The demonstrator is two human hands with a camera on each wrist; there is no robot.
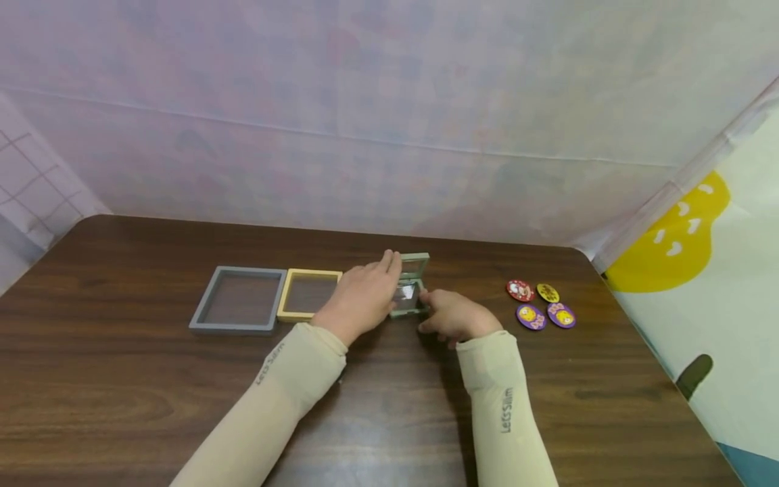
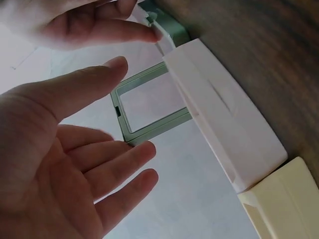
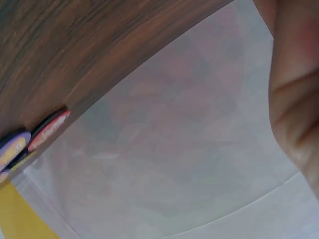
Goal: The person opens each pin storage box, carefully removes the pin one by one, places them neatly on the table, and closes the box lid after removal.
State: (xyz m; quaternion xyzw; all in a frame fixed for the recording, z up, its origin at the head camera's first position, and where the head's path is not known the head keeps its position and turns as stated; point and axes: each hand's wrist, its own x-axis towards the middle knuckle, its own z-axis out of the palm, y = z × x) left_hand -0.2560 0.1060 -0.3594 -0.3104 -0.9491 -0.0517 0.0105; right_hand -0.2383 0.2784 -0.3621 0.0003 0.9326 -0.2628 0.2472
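A small green hinged frame with clear windows stands open on the table, its lid raised at the back. Beside that lid is my left hand, fingers extended; in the left wrist view the thumb and fingers spread around the lid's outer edge. My right hand grips the right side of the green base, one fingertip on its rim in the left wrist view. A white frame adjoins the green one; my left hand hides it in the head view. The right wrist view catches only part of the right hand.
Left of the hands lie a yellow frame and a larger grey frame, side by side. Several round badges sit to the right, among them a red one and a purple one. A cloth backdrop borders the table's far edge.
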